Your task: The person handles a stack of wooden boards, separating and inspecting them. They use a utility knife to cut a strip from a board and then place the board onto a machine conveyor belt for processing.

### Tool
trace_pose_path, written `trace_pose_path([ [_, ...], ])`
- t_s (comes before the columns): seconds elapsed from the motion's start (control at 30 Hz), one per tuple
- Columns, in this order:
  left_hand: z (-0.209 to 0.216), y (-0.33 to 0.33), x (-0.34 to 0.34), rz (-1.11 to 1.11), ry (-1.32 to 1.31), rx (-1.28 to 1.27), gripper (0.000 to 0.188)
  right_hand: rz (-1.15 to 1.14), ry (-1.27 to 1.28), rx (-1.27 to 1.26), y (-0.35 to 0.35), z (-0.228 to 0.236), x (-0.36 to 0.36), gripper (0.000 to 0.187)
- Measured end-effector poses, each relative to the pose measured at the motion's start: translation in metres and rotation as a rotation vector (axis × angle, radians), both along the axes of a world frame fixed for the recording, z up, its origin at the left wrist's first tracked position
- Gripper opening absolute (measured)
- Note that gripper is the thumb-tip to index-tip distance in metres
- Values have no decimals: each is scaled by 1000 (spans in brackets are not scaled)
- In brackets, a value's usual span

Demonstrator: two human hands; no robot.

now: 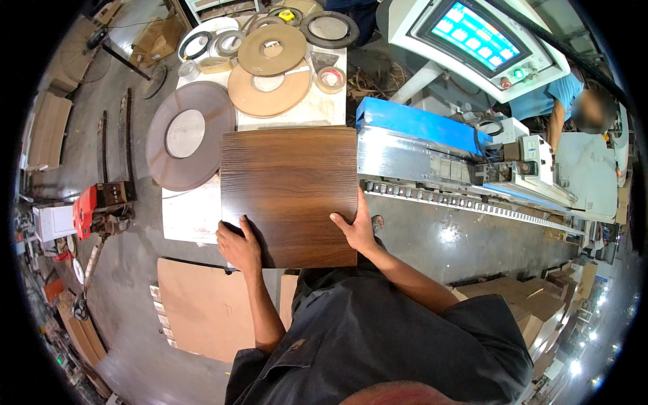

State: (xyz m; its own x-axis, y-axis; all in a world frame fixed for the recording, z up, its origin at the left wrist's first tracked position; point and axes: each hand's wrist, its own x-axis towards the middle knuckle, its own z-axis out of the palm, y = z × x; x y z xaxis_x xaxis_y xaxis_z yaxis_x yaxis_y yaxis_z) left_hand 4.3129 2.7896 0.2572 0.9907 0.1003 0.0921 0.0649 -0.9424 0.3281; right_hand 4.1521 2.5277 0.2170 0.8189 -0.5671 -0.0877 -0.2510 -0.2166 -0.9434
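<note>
A dark brown wood-grain panel [290,196] lies flat before me, its far part over the white table. My left hand [241,246] grips its near left corner, thumb on top and fingers at the left edge. At the right edge my right hand [358,226] holds it, thumb on the face and fingers along the side, partly hidden. Beyond the panel, rolls of edge banding are spread on the table: a grey-brown roll [156,145] at the left, and a tan roll [291,46] overlapping a lighter tan roll [236,88].
A machine with a blue cover [418,125] and a long toothed rail [466,202] stands to the right, under a lit control screen [476,34]. Another person [540,104] is behind it. A red pallet jack [86,209] stands left. A tan board [202,307] lies below the white table [189,223].
</note>
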Motion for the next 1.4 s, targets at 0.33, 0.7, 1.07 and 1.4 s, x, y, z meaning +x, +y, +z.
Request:
trace_pose_path([
  [0.33, -4, 2, 1, -17, -22, 19, 70, -3, 19, -22, 0, -1, -1, 115],
  [0.7, -1, 1, 1, 7, 12, 8, 71, -13, -9, -5, 1, -2, 0, 113],
  [1.07, -1, 3, 1, 5, 22, 11, 72, -5, -7, -30, 0, -4, 0, 113],
  [1.4, 0, 2, 1, 8, 24, 4, 73, -9, 2, -20, 1, -1, 0, 113],
])
